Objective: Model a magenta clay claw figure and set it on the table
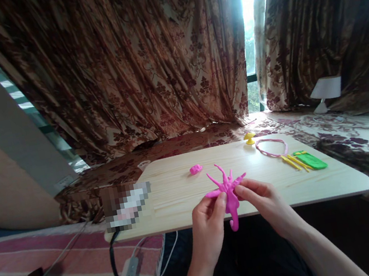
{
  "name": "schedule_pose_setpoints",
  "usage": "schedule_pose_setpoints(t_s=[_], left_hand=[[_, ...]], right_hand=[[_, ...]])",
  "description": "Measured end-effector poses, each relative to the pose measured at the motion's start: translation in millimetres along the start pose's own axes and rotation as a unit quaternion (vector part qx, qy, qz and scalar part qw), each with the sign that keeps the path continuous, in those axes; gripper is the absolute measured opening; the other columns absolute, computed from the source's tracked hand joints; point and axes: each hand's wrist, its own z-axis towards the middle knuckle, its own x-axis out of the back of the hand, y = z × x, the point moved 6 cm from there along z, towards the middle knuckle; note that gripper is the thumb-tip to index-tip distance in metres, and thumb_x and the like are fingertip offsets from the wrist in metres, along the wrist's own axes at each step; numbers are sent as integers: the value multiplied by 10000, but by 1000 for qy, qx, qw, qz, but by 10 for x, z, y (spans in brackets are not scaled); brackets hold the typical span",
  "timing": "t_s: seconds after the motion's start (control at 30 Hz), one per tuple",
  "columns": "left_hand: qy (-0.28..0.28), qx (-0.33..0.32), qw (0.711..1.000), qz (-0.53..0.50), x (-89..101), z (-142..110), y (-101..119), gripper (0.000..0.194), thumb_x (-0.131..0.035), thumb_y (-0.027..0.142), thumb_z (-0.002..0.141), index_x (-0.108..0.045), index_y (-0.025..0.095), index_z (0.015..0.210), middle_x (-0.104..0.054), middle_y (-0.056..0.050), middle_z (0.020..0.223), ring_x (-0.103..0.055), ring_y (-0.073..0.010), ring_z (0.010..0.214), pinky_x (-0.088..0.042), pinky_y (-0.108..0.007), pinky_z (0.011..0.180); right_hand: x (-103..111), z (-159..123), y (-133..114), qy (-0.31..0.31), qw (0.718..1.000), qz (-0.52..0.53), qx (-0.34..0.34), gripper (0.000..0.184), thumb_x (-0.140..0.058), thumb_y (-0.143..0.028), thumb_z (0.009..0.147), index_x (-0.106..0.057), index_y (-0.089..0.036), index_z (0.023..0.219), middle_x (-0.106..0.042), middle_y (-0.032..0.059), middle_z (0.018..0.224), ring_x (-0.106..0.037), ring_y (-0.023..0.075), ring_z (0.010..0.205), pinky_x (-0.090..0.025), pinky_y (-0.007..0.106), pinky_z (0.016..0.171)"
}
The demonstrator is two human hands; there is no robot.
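Between my two hands, over the near edge of the table, is a bright pink clay figure with several thin pointed arms fanning upward and a curled tail below. My left hand pinches its left side between thumb and fingers. On the right side, my right hand grips the figure near the base of an arm, fingertips closed together. A lump of the same pink clay lies on the table beyond my hands. The fingertips hide part of the figure's middle.
On the pale wooden table are a yellow mushroom-shaped piece, a pink ring, yellow modelling tools and a green slab. A blurred-out object with a black cable sits at the left. A white lamp stands behind.
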Motion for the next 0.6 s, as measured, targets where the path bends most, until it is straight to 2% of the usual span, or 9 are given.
schedule_pose_setpoints(t_s=[0.13,0.3,0.47,0.6], left_hand=[[-13,29,999,-1,-69,-49,11,219,-605,307,780,-681,172,935,-689,-43,802,-613,-167,766,-478,-262,717],[5,7,1000,30,-76,-67,88,209,-624,286,766,-676,181,939,-675,-34,783,-587,-152,739,-465,-239,669],[-1,5,1000,-9,-105,-96,174,158,-602,270,785,-675,171,885,-667,-37,838,-587,-163,830,-453,-246,761],[0,26,998,-62,-114,-116,107,156,-573,284,812,-658,183,895,-648,-15,793,-581,-137,791,-453,-230,754]], right_hand=[[-44,-30,-87,7,1000,22,5,196,-573,-331,835,-655,-154,816,-597,-3,736,-521,130,742,-416,234,691],[-77,-39,-166,7,999,27,25,151,-588,-299,823,-644,-159,806,-604,4,753,-529,138,755,-428,245,705],[-120,-58,-204,-9,998,-12,57,127,-569,-276,829,-629,-167,806,-599,10,739,-538,143,717,-446,272,696],[-143,-90,-250,-16,995,-58,81,136,-549,-247,838,-597,-170,737,-584,10,742,-548,150,744,-442,279,715]])
